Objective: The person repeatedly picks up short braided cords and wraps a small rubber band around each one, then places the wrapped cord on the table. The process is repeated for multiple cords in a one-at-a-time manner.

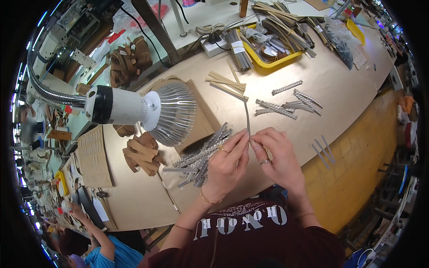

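Note:
A narrow grey strip (248,117), perhaps leather, runs up from my fingertips toward the tan strips. Its lower end is hidden in my fingers. My left hand (229,161), with a ring and a bracelet, pinches it from the left. Close beside it, my right hand (278,154), also ringed, has thumb and fingertips closed on the same strip. Left of my left hand lies a heap of grey braided strips (196,157). Several more braided pieces (292,106) lie apart beyond my right hand. Flat tan strips (227,81) rest on the table ahead.
A large lamp (172,111) on a bendy metal neck hangs over the table's left part. Brown strap bundles (144,154) lie near it. At the back stands a yellow tray (273,64) with strips around it. A person in blue (109,250) works at the lower left.

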Available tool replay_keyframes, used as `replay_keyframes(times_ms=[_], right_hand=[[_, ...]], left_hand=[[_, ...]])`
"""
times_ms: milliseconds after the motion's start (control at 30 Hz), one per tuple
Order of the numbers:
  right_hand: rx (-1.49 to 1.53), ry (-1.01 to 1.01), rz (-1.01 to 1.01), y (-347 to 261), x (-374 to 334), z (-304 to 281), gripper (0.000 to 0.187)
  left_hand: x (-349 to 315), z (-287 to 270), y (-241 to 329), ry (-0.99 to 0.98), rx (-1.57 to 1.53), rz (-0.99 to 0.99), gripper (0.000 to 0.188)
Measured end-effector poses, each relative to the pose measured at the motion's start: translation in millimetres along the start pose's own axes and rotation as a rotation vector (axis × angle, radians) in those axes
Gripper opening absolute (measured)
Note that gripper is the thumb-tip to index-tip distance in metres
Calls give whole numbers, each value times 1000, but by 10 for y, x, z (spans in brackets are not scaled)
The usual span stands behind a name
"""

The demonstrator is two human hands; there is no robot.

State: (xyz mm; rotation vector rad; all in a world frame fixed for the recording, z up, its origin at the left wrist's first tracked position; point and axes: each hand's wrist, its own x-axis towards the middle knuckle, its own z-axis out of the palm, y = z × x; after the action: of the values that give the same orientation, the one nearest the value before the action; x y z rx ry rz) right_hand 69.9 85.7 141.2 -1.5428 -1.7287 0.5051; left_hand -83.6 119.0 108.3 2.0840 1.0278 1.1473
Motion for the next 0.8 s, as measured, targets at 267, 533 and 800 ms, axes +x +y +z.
replay_keyframes(times_ms=[267, 533, 800], right_hand=[[-60, 10, -7, 12, 22, 36, 7], [-86, 13, -66, 28, 21, 53, 6], [-47, -35, 129, 405, -177, -78, 4]], left_hand=[[-3, 18, -25, 4, 58, 42, 33], [57, -53, -33, -22, -123, -111, 18], [-98, -233, -288, 205, -390, -446, 13]])
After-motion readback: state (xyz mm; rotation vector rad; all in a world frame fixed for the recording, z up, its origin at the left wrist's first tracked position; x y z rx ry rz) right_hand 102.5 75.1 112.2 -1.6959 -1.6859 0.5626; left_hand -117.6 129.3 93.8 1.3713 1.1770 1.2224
